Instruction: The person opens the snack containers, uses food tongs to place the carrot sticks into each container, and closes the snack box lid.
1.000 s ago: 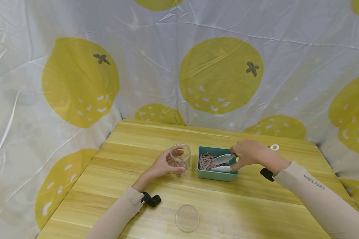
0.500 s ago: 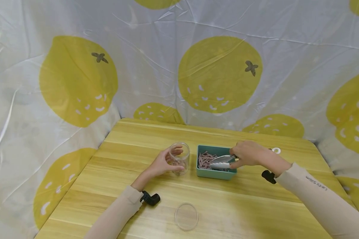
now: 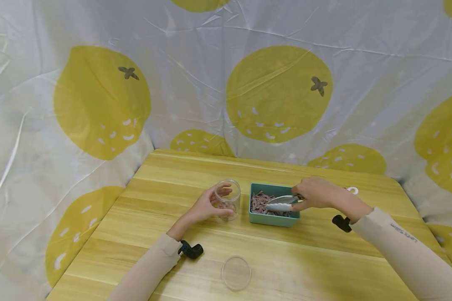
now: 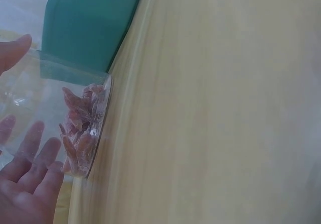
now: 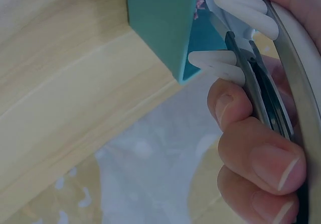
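Observation:
My left hand holds a clear open-topped jar upright on the table, thumb on the near side and fingers round the far side. Inside its bottom lie several pinkish-brown meat-like strips. To the jar's right is a teal rectangular box with a heap of similar strips. Gripped in my right hand are metal tongs with white scalloped tips, which reach down into the box among the strips. In the head view the two tips sit near each other; what they pinch is hidden.
A round clear lid lies on the wooden table in front of the jar and box. White cloth with yellow lemon prints hangs behind the table and along its sides.
The tongs' tips have drawn together inside the box, from spread apart to close to each other. My right hand has shifted slightly to the right; the left hand and jar stay put.

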Demonstrator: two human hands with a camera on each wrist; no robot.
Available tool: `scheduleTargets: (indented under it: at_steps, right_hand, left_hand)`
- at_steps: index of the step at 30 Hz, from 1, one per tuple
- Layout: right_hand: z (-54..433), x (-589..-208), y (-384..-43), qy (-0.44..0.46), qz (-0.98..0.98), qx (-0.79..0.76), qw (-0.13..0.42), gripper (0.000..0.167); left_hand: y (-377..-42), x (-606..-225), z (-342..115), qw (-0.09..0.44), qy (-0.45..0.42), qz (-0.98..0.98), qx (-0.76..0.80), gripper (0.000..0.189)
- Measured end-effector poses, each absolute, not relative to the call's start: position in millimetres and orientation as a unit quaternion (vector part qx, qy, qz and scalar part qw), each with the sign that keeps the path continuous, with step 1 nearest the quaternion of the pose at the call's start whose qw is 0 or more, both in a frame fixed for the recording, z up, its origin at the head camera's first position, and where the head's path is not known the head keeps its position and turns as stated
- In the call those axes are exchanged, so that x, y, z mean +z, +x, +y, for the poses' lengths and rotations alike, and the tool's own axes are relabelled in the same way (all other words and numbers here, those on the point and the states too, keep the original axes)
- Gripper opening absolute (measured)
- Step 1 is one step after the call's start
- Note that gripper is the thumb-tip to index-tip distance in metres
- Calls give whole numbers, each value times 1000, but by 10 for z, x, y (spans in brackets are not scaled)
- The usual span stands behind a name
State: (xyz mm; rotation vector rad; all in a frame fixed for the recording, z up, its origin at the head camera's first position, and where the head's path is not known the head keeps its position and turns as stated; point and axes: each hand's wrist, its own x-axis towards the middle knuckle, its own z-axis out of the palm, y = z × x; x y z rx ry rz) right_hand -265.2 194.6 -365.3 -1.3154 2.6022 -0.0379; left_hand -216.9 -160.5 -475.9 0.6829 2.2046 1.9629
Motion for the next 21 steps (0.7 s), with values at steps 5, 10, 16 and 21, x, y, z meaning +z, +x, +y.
scheduleTargets:
  at_steps: [5, 10, 16, 21]
  right_hand:
    - [1976, -3605, -2668, -445, 887, -35, 121, 34]
    - [1988, -3519, -2658, -443, 888, -40, 119, 33]
    - [2004, -3429, -2634, -444, 889, -41, 105, 30]
    - [2035, -3398, -2622, -444, 890, -46, 90, 30]
  left_hand:
    - [-2168, -4754, -1603, 61, 224, 727, 647, 74]
    - [-2165, -4749, -1602, 63, 220, 727, 647, 74]
    - [-2171, -4755, -1602, 62, 221, 729, 645, 75]
    - [-2176, -4769, -1607, 58, 222, 727, 647, 76]
